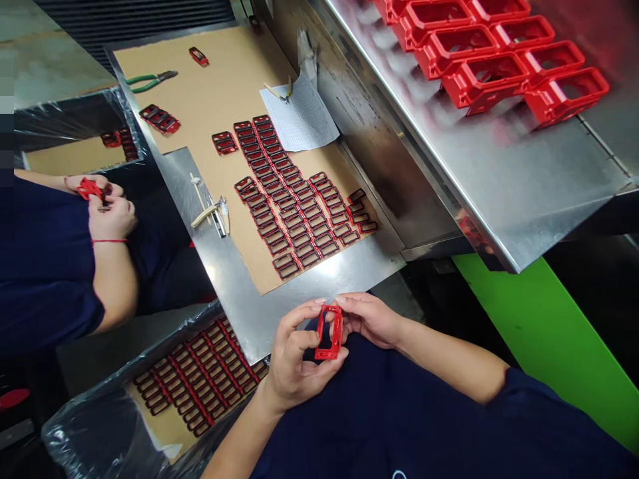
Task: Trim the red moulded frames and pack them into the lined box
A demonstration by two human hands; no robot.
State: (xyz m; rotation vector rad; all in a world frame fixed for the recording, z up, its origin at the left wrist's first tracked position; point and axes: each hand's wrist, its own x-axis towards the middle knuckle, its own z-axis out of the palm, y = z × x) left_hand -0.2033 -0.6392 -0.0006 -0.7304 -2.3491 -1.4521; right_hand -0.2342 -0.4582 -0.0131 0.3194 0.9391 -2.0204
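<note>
Left hand point(299, 352) and right hand point(369, 319) just off the near edge of the cardboard sheet point(239, 86), both closed on one small red rectangular frame point(337, 330), held upright in the air between them. Left-hand fingers point(304, 339) curled around the frame's lower end; right fingertips point(344, 301) pressed against its upper end, grip light but firm. Dark-and-red frames point(284, 199) laid out on the cardboard sheet in tight, overlapping rows, with a few more set apart near its far end. Green-handled pliers point(150, 81) at that far end, and a sheet of gridded paper point(299, 113) along the right edge. Steel plate point(200, 199) against the left edge, with pale-handled tools point(210, 213) lying on it (exact kind too blurred to tell). Larger bright-red frames point(499, 66) on a steel shelf point(499, 179) well beyond the right edge. Co-worker's hands point(102, 199) left of the sheet, both closed on a red piece point(90, 189). Plastic-lined tray point(200, 379) of further frames just below the sheet's near edge.
</note>
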